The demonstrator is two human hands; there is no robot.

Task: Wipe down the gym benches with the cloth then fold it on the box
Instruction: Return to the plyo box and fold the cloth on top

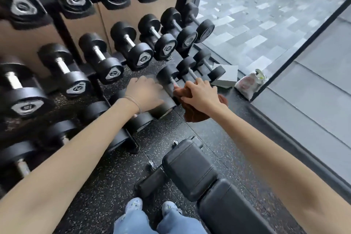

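My right hand point(200, 94) grips a brown cloth point(195, 115) bunched under its fingers, pressed against the handle of a black dumbbell point(167, 74) on the lowest tier of the rack. Part of the cloth hangs down below the hand. My left hand point(145, 93) rests flat on the near head of that dumbbell, fingers spread. A black padded gym bench point(191, 169) stands on the floor in front of my feet, below both arms. A flat grey box point(227, 78) lies on the floor at the rack's right end.
The dumbbell rack point(98, 47) fills the left side with several rows of black dumbbells. A white plastic bag point(248, 83) sits by the glass wall point(284, 62) on the right. The speckled rubber floor point(114, 176) lies around the bench.
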